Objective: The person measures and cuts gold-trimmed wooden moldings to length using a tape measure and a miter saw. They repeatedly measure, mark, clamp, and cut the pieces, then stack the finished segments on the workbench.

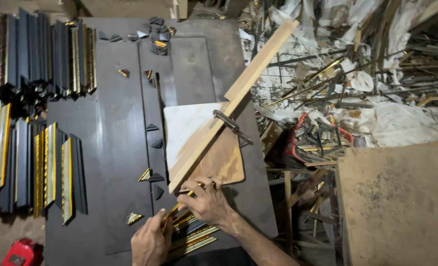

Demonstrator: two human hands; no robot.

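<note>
Gripping a bundle of black-and-gold frame moulding strips (189,231) at the near edge of the dark surface (115,148), the right hand (206,199) has its fingers closed over the strips' upper ends, while the left hand (151,241) pinches the same bundle lower down, fingers narrow around one gold-edged strip. The strips lie slanted, their far ends just beside the near tip of a long pale wooden batten (238,93).

The batten runs diagonally from the hands up toward the far right, lying across a white board (184,125) and a brown worn board (224,162); a metal clamp (231,125) grips the batten where it crosses them. This batten and the boards stand directly beyond the hands.

Small triangular offcuts (152,143), black with gold edges, are scattered along a seam in the surface, near the left hand and further up; a little heap of offcuts (158,34) sits at the far end. To the left, stacks of cut moulding lengths (41,162) lie side by side, with a second row of mouldings (41,54) beyond them. A red object (21,253) rests on the floor at the lower left.

To the right, a red crate (310,140) holds scrap pieces, behind it a tangle of thin sticks and white sheeting (367,64). A dusty brown panel (401,202) fills the lower right. No labels or signs can be made out.
</note>
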